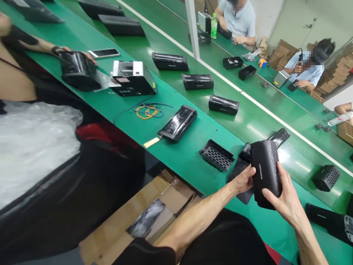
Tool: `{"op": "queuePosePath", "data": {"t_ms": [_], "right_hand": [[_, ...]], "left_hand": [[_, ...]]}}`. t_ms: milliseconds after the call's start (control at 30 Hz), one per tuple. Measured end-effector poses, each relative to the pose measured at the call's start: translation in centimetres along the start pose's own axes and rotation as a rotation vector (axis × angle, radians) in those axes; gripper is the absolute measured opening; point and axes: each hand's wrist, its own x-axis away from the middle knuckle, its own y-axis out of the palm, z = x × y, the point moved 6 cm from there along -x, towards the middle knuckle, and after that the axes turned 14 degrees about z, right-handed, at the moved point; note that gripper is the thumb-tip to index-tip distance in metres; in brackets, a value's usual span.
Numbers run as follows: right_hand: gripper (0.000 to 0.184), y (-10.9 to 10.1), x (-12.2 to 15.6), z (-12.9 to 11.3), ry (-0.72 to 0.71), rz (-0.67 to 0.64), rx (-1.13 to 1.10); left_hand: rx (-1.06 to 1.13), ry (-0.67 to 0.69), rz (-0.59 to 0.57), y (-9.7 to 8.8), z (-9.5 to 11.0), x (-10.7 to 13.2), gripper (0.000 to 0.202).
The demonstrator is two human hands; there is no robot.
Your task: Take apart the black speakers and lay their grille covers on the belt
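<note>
Both my hands grip a black speaker housing (pixel 265 173) marked MERKURY, held tilted above the green table. My left hand (pixel 245 179) has its thumb and fingers on the left side. Around the right side and lower front wraps my right hand (pixel 286 189), thumb across the face. Behind the housing lie another black speaker (pixel 281 137) and a dark cloth or sheet (pixel 237 170), both partly hidden. A perforated black grille cover (pixel 216 155) rests to the left. Farther left sits a black speaker (pixel 178 123) with a pale strip (pixel 151 142) at its end.
Several black speakers (pixel 197 81) line the green belt. A boxy device (pixel 132 78), a phone (pixel 104 53) and coiled wires (pixel 149 111) occupy the left table. A co-worker's hand (pixel 66 49) touches a wrapped speaker (pixel 78 70). Cardboard boxes (pixel 165 198) stand below. People work across the belt.
</note>
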Motion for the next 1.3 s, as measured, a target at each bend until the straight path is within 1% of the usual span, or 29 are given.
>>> {"op": "queuePosePath", "data": {"t_ms": [133, 300, 367, 400, 433, 500, 600, 633, 700, 733, 767, 800, 833, 867, 900, 933, 967, 1000, 1033, 1067, 1100, 1133, 1200, 1300], "right_hand": [[0.096, -0.2, 0.6, 0.5, 0.029, -0.043, 0.006], [0.096, -0.7, 0.0, 1.7, 0.087, -0.078, -0.058], [0.096, -0.9, -0.1, 2.5, 0.088, -0.092, -0.108], [0.094, -1.0, 0.0, 3.0, 0.085, -0.071, -0.134], [0.093, -1.2, 0.3, 3.4, 0.085, -0.016, -0.161], [0.096, -1.3, 1.5, 4.2, 0.105, 0.169, -0.207], [0.115, 0.1, 3.6, 4.6, 0.165, 0.434, -0.228], [0.117, 0.8, 4.1, 4.7, 0.176, 0.501, -0.226], [0.11, 1.6, 4.3, 4.7, 0.188, 0.61, -0.229], [0.103, 1.6, 4.2, 4.9, 0.193, 0.643, -0.242], [0.097, 1.5, 4.1, 5.2, 0.203, 0.647, -0.262], [0.092, 1.1, 3.9, 5.6, 0.218, 0.628, -0.283], [0.089, 0.6, 3.9, 6.1, 0.24, 0.602, -0.301], [0.088, 0.0, 4.1, 6.6, 0.264, 0.575, -0.317], [0.087, -0.6, 4.3, 7.0, 0.287, 0.544, -0.334], [0.086, -1.0, 4.7, 7.4, 0.306, 0.516, -0.355], [0.086, -1.3, 5.0, 7.6, 0.319, 0.488, -0.381], [0.086, -1.4, 5.4, 7.7, 0.327, 0.463, -0.412], [0.086, -1.3, 5.7, 7.7, 0.332, 0.439, -0.444], [0.085, -1.1, 5.9, 7.6, 0.337, 0.423, -0.476], [0.085, -0.9, 6.0, 7.6, 0.342, 0.411, -0.505], [0.084, -0.6, 6.0, 7.7, 0.346, 0.402, -0.53], [0.083, -0.4, 5.7, 7.9, 0.346, 0.393, -0.572], [0.081, -1.1, 4.5, 8.7, 0.342, 0.36, -0.605]], "left_hand": [[-0.031, -0.051, -0.001, -0.4, -0.6, 0.0, 0.093], [-0.009, -0.127, 0.002, 0.3, -1.4, -0.2, 0.079], [-0.004, -0.124, 0.033, 0.6, -1.4, -0.3, 0.076], [-0.001, -0.104, 0.063, 0.6, -1.3, -0.3, 0.076], [0.002, -0.075, 0.103, 0.7, -1.0, -0.4, 0.075], [0.003, -0.019, 0.191, 0.7, -0.6, -0.5, 0.074], [-0.01, 0.028, 0.286, 1.0, -0.7, -0.6, 0.075], [-0.018, 0.044, 0.311, 1.0, -0.8, -0.6, 0.076], [-0.057, 0.067, 0.356, 1.0, -1.0, -0.8, 0.078], [-0.094, 0.058, 0.368, 0.8, -1.0, -0.9, 0.081], [-0.144, 0.03, 0.367, 0.6, -0.8, -1.1, 0.083], [-0.207, -0.001, 0.35, 0.3, -0.2, -1.3, 0.087], [-0.283, -0.01, 0.322, 0.1, 0.9, -1.6, 0.093], [-0.373, 0.004, 0.281, 0.0, 2.4, -1.9, 0.1], [-0.474, 0.067, 0.232, 0.1, 4.5, -2.2, 0.108], [-0.593, 0.175, 0.171, 0.4, 6.9, -2.4, 0.119], [-0.727, 0.242, 0.079, 1.1, 8.8, -2.6, 0.131], [-0.857, 0.264, -0.03, 1.9, 10.3, -2.7, 0.134], [-0.966, 0.252, -0.142, 2.8, 11.2, -2.6, 0.131], [-1.045, 0.235, -0.225, 3.5, 11.8, -2.5, 0.124], [-1.097, 0.221, -0.276, 4.2, 12.2, -2.3, 0.116], [-1.125, 0.217, -0.294, 4.7, 12.4, -2.2, 0.108], [-1.137, 0.247, -0.26, 5.3, 12.4, -2.1, 0.099], [-1.113, 0.297, -0.177, 4.8, 11.9, -2.0, 0.094]]}}
